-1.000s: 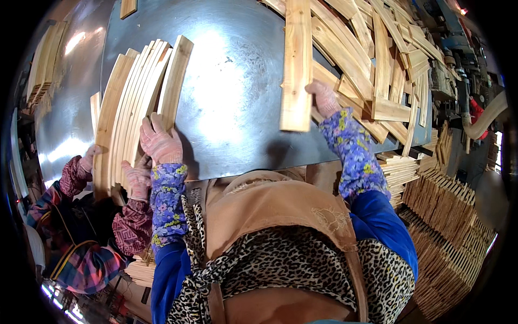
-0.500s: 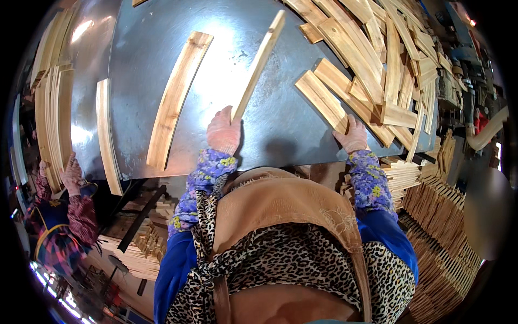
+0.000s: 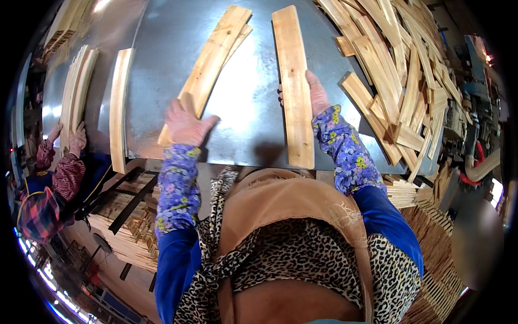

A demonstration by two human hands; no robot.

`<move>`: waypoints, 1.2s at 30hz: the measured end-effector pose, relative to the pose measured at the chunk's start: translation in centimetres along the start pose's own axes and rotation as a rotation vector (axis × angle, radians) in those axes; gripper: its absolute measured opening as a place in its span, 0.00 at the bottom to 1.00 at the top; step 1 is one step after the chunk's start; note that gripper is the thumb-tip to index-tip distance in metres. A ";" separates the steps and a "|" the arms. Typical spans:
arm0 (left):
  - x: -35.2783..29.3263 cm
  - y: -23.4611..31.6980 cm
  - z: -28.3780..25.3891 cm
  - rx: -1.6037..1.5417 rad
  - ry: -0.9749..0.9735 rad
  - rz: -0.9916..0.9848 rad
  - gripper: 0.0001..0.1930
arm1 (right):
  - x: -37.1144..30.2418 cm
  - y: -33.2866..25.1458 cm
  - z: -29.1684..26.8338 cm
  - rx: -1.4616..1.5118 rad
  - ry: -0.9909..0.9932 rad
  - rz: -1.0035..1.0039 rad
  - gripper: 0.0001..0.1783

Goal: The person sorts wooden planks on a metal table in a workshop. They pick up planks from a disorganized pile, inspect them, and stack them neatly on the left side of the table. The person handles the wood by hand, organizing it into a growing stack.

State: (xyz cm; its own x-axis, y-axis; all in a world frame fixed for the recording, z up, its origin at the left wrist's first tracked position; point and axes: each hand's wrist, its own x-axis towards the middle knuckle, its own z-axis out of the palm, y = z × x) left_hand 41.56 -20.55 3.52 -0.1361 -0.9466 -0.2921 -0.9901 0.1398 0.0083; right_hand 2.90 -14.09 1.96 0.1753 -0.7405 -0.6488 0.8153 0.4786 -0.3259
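Observation:
A flat wooden board (image 3: 293, 70) stands lengthwise at the middle of the metal table, its near end by the table's front edge. My right hand (image 3: 318, 93) is closed around its right side, fingertips showing at its left edge. To the left, a knotty wooden board (image 3: 217, 51) lies slanted over another board (image 3: 237, 46), which mostly hides beneath it. My left hand (image 3: 189, 123) rests on the near part of the upper board, fingers spread and thumb out to the right. Both hands appear to wear pale, thin gloves.
A loose pile of boards (image 3: 386, 75) covers the table's right side. A pale board (image 3: 120, 102) lies further left on the metal table (image 3: 162, 59). At far left another person's hands (image 3: 77, 139) hold upright boards (image 3: 77, 92). Stacked slats (image 3: 127, 243) stand below the table.
My left hand has laid its narrow-edged board over the left board and opened. My right hand has brought a board from beside the pile to the middle.

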 end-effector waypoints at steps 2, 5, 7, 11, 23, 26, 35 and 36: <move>-1.5 3.7 -1.9 0.174 -0.030 0.043 0.60 | 1.0 0.8 2.0 -0.248 0.275 -0.079 0.39; 1.8 1.2 -1.8 -0.200 -0.094 -0.105 0.58 | 6.0 3.1 1.8 -0.658 0.068 -0.396 0.31; 2.0 0.9 -3.9 -0.174 -0.165 -0.150 0.50 | 9.2 5.7 5.0 -1.490 -0.016 -0.797 0.27; 0.4 -0.3 -2.2 -0.685 -0.441 0.220 0.53 | 14.3 11.7 10.4 -1.848 -0.169 -0.276 0.29; -4.7 2.6 -1.8 -0.093 -0.015 -0.286 0.49 | -9.6 -14.8 -13.1 -2.009 1.171 -0.561 0.35; -4.1 3.7 0.4 -0.011 0.256 -0.085 0.45 | -15.6 -17.5 -19.6 -2.008 1.351 -0.372 0.39; -4.6 34.3 3.6 -1.092 -0.322 0.349 0.32 | -12.7 -23.5 -18.9 -2.000 1.015 -0.405 0.30; -5.1 37.0 2.7 -1.034 -0.357 0.419 0.31 | -12.2 -24.2 -17.0 -1.976 1.041 -0.404 0.31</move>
State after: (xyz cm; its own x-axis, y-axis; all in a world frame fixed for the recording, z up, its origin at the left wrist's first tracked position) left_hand 5.76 -9.74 2.71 -0.6039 -0.7241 -0.3331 -0.4481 -0.0372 0.8932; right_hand -28.35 -8.57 6.08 -0.5934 -0.7799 -0.1988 -0.7759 0.6200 -0.1164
